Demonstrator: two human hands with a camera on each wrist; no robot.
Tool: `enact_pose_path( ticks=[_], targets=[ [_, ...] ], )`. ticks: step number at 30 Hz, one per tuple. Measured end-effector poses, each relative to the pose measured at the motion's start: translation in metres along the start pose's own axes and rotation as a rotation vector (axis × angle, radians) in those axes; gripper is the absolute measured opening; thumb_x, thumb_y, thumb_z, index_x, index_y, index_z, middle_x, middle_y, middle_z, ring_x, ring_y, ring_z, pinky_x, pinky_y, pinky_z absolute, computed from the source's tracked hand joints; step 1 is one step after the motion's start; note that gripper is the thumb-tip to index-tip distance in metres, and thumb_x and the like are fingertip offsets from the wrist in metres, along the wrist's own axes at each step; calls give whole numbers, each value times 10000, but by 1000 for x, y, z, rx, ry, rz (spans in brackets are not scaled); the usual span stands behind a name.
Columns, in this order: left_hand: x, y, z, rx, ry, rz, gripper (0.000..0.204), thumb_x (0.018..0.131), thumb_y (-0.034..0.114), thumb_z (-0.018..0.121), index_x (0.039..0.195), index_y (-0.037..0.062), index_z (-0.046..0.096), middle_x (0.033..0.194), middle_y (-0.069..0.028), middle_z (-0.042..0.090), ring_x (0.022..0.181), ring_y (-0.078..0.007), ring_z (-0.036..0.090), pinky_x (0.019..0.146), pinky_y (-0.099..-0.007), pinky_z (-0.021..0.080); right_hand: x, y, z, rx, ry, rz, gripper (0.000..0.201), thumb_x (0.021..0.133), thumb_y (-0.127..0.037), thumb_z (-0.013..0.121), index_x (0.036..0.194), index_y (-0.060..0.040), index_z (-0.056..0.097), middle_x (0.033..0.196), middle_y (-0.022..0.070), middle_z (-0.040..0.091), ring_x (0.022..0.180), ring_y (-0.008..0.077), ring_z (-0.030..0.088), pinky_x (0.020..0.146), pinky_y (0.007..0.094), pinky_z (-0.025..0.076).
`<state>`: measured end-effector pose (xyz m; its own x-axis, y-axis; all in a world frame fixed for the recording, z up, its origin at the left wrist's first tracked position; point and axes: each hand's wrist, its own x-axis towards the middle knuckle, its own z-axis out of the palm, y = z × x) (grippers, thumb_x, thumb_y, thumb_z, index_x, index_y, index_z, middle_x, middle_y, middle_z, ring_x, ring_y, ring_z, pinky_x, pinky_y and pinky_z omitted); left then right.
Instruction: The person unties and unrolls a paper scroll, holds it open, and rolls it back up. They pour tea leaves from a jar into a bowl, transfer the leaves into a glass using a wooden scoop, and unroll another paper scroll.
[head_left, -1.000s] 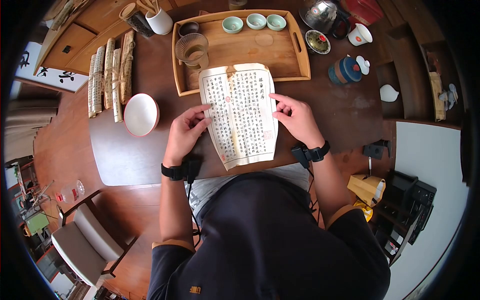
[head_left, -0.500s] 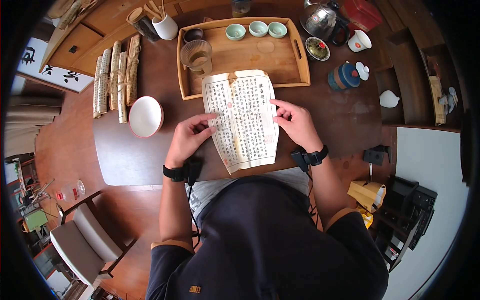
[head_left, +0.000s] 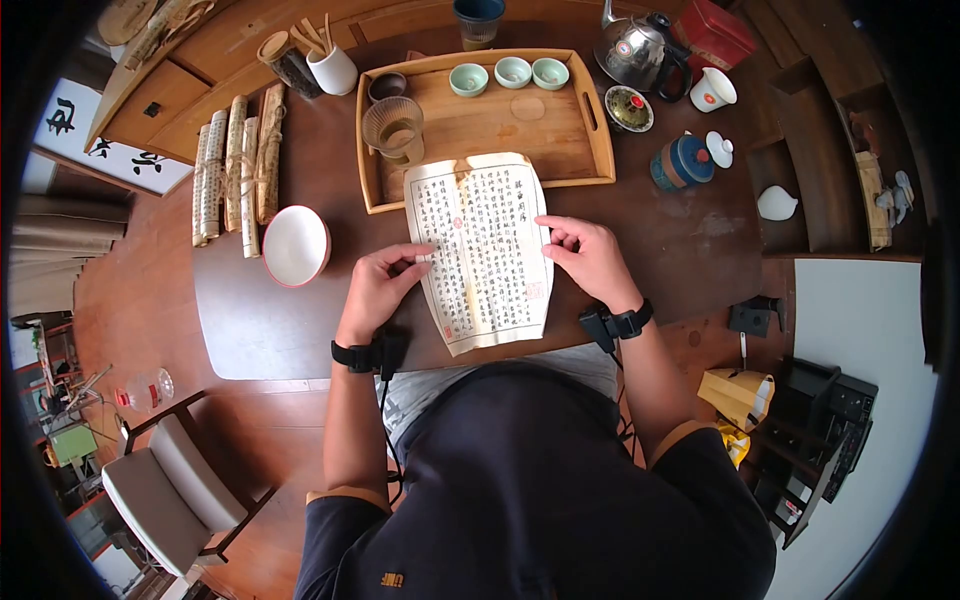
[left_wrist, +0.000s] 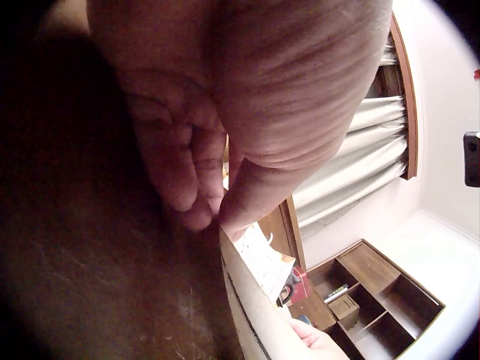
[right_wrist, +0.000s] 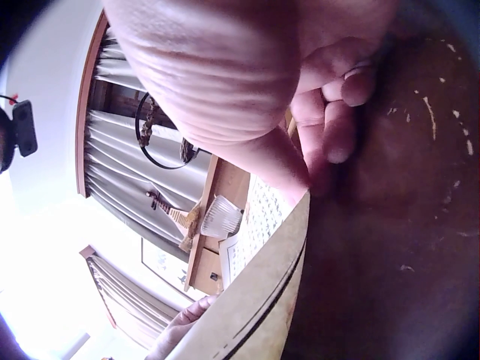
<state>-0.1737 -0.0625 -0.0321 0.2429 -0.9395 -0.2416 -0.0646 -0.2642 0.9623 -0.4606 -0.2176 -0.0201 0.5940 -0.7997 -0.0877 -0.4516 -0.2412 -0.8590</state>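
Observation:
A cream sheet of paper (head_left: 490,290) with columns of black handwritten-style characters and red seal marks lies between both hands, its short sides running near and far. My left hand (head_left: 380,287) pinches the left edge between thumb and fingers. At the opposite edge, my right hand (head_left: 592,258) pinches the sheet the same way. Brown scorch-like marks show along the far edge, which overlaps the front of the wooden tray (head_left: 560,172). In the left wrist view, the paper's edge (left_wrist: 244,289) slants away from the thumb; the right wrist view shows its curled margin (right_wrist: 262,300) below the thumb.
The tray bears a ribbed glass pitcher (head_left: 385,125), a dark cup (head_left: 387,88) and three pale green cups (head_left: 468,80). A white bowl (head_left: 297,245) and tied scrolls (head_left: 235,175) stand left. A kettle (head_left: 640,55), lidded bowl (head_left: 628,108) and blue jar (head_left: 680,165) stand right.
The tabletop things have drifted downward in the head view, with the sheet and hands shifting slightly lower too. Both hands keep their pinch on the sheet's edges.

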Motion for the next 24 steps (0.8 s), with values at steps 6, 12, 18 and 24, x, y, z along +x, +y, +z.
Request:
enact_pose_path(
  ticks=[6,12,18,24],
  targets=[
    [-1,4,-1,28,-16,-11,238,915,-19,693,1149,-9,735,951,-9,727,810,-52,613,766,-218,512,1,-1,-2,30,-25,20,363,829,-47,748,1189,-87,735,775,50,705,618,110,593,619,276,506],
    [0,3,-2,33,-25,-39,241,924,-21,686,1162,-19,725,960,-2,716,829,-46,609,785,-211,507,2,-1,-4,47,-45,31,328,842,-43,740,1169,-78,745,773,47,705,642,110,608,645,270,517],
    [0,3,-2,46,-13,-44,243,927,-19,688,1167,-16,725,923,14,704,798,-35,588,760,-203,502,3,-1,-4,44,-56,36,322,848,-49,741,1170,-72,742,767,46,703,648,100,603,645,267,514],
    [0,1,-1,62,1,-36,248,921,-8,696,1166,-14,729,886,13,705,770,-35,591,731,-206,506,2,3,-2,107,-23,30,322,854,-46,739,1175,-69,741,784,45,715,667,97,601,665,265,518]
  ],
)
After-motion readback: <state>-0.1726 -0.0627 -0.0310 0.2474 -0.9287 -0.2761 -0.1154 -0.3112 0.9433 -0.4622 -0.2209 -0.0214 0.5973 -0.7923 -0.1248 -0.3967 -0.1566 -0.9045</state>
